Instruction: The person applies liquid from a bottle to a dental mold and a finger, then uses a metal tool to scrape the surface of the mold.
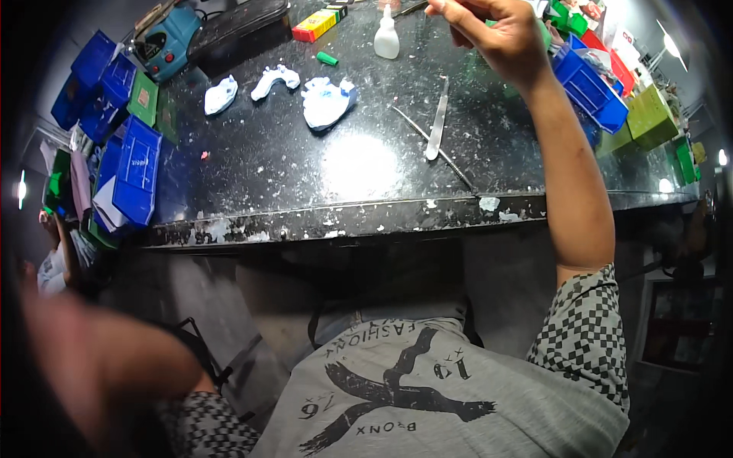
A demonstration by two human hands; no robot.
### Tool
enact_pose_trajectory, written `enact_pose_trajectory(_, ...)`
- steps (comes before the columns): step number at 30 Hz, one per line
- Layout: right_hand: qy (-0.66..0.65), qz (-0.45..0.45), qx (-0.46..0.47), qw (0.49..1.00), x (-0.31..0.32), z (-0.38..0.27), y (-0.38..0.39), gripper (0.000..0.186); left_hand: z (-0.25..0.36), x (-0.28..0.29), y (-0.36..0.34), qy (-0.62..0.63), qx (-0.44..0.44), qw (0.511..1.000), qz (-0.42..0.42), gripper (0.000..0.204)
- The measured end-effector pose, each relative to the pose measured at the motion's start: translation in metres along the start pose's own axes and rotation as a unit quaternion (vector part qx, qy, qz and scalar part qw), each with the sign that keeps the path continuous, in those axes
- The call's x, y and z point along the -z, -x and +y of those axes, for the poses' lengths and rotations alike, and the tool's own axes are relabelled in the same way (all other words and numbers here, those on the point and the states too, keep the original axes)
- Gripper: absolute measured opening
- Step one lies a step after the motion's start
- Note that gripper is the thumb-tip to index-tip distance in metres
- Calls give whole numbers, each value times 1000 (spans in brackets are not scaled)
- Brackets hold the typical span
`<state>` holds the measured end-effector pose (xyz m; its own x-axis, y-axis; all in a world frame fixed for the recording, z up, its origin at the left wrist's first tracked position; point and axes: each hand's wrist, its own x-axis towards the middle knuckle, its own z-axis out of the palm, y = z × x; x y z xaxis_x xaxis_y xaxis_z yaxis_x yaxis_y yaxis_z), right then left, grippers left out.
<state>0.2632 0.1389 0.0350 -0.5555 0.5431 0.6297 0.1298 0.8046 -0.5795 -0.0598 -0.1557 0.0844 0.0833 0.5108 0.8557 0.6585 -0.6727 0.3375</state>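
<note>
My right hand (496, 34) is at the top, over the far part of the black bench (252, 168), its fingers bent together. A thin dark tool (414, 8) shows beside its fingertips; whether they grip it I cannot make out. A white dropper bottle (387, 38) stands just left of this hand. Closer to me, a metal spatula-like tool (437, 126) lies across a thin metal rod (435, 149). Three pale plaster pieces, like dental casts, lie further left: a small one (221, 95), a curved one (275, 80) and a wider one (328, 103). At the lower left my left hand (57, 336) is smeared by motion, away from the bench.
A green cap (327, 59) lies near a red and yellow box (319, 23). A teal machine (169, 42) and a black case (237, 34) stand at the back left. Blue bins (137, 172) line the left, another blue bin (588, 84) the right. A person (57, 252) is at far left.
</note>
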Motion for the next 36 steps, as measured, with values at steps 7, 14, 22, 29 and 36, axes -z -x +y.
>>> enact_pose_trajectory(7, 90, -123, -131, 980, 7, 9, 4, 26, -165, -40, -9, -235, 273, 902, -238, 46)
enact_pose_trajectory(14, 105, -123, -146, 976, -2, -6, 8, 27, -203, -43, -12, -180, 349, 860, -325, 59)
enact_pose_trajectory(22, 144, -133, -98, 976, 1, -11, 7, 26, -213, -48, -23, -115, 370, 853, -350, 61)
enact_pose_trajectory(29, 163, -192, -102, 962, 3, -16, 8, 24, -213, -55, -16, -90, 321, 886, -322, 62)
enact_pose_trajectory(36, 149, -298, -146, 932, 3, -13, 7, 30, -200, -49, -9, -99, 311, 896, -303, 62)
